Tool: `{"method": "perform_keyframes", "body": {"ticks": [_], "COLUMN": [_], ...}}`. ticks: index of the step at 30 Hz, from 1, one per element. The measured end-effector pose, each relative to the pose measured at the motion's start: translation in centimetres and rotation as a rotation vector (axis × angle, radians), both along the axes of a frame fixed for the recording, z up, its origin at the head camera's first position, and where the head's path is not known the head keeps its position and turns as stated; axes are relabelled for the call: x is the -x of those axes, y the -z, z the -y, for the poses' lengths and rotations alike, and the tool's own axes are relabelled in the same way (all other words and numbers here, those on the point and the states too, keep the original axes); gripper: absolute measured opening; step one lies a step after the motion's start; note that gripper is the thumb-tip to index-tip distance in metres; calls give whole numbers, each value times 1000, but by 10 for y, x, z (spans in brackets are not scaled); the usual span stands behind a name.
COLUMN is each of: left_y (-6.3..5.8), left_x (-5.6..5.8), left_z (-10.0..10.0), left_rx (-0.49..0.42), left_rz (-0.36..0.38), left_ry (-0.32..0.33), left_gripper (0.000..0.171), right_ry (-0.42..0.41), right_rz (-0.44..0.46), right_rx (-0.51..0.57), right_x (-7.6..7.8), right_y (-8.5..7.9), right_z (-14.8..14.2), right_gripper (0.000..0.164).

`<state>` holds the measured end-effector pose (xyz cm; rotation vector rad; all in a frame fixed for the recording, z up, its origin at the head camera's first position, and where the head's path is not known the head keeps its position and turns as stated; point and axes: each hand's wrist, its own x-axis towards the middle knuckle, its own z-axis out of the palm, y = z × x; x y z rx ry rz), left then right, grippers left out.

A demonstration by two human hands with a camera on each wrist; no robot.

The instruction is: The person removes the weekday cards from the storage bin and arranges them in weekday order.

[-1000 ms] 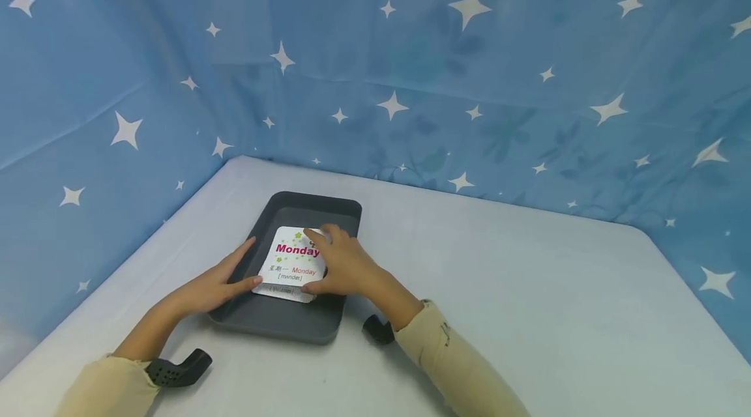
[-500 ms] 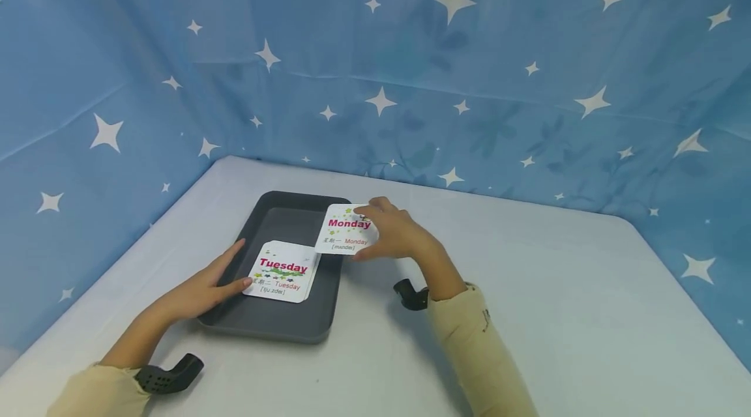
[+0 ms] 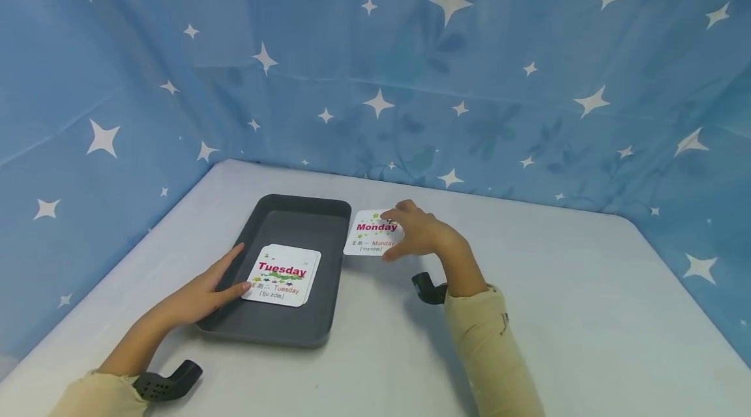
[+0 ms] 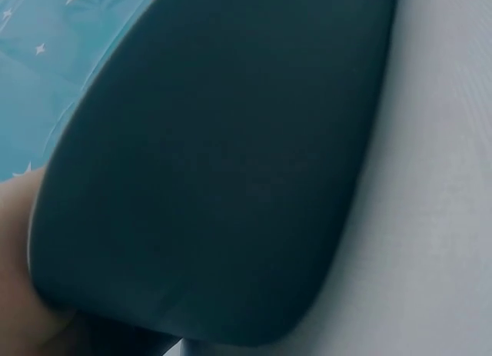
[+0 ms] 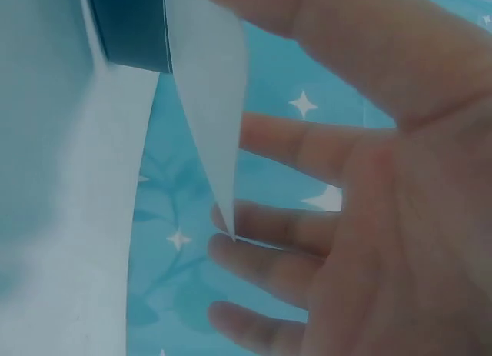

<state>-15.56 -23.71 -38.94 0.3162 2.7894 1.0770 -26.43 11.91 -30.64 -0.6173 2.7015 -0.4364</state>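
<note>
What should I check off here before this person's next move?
1. Monday card gripped by the right hand: ok.
2. Monday card clear of the Tuesday card: ok, well to its right.
3. Tray held at its left side by the left hand: ok.
4. Monday card resting on the table: not ok, held in the air.
5. Tuesday card free of the left hand: cannot tell, the thumb is right at its edge.

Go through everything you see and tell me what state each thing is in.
Left hand: fingers extended, at the left side of the tray.
Right hand: holding the Monday card by its right end.
Monday card: face up, raised off the table.
Tuesday card: face up in the tray.
Tray: open side up.
Backdrop: hanging, slightly creased.
</note>
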Motion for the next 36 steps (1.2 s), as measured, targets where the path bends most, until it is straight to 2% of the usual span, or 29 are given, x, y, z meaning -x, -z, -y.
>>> {"method": "perform_keyframes", "body": {"ticks": [6,12,16,21,28,36], "left_y": [-4,-11,-9,-5,-5,-7], "left_x": [0,6,7,3,-1,1], "left_z": [2,2,0,-1,0,-2], "left_rx": [16,24,26,39,36,35], "left_rz": [6,1,6,11,18,17], "left_ry": [15,26,30,13,-3,2], "left_gripper": [81,81,81,81,81,80], "right_ry": [-10,-6,15,19,-3,0], "right_rz": [60,81,97,120,107,100], "right_rx": [16,35,0,-35,-60,-119], "right_x": [3,8,10,10,11,14], "right_y": [1,-2,0,6,10,15], "right_z": [-1,-6,-10,-6,0,-1], "right_gripper": [75,75,75,75,78,78]}}
